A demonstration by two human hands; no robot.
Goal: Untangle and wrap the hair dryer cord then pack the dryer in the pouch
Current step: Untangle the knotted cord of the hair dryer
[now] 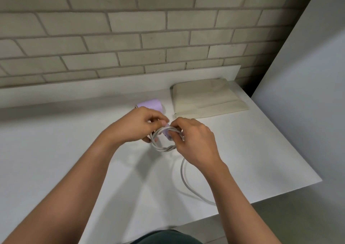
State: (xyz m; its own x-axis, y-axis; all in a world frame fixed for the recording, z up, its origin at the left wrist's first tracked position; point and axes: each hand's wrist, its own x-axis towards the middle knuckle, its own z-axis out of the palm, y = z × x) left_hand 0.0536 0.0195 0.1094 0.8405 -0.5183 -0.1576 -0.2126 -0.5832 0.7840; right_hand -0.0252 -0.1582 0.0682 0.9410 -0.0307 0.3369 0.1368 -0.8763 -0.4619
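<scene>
While a loose tail of the round, pale grey rubbery cord (182, 169) trails across the matte white table (56, 150) toward its near edge, the wrapping step is in hand. Both hands are closed on the work: the left hand (138, 127) grips the few tight loops already made, and the right hand (195, 140) pinches the cord just beside them. Next, I judge, the slack must be drawn up and laid round evenly without kinking. Just behind the hands is the smooth lilac plastic hair dryer (149, 103), mostly hidden. Further back, to the right, the flat, cream cloth pouch (207, 96) lies untouched before a grey brick wall (130, 29).
</scene>
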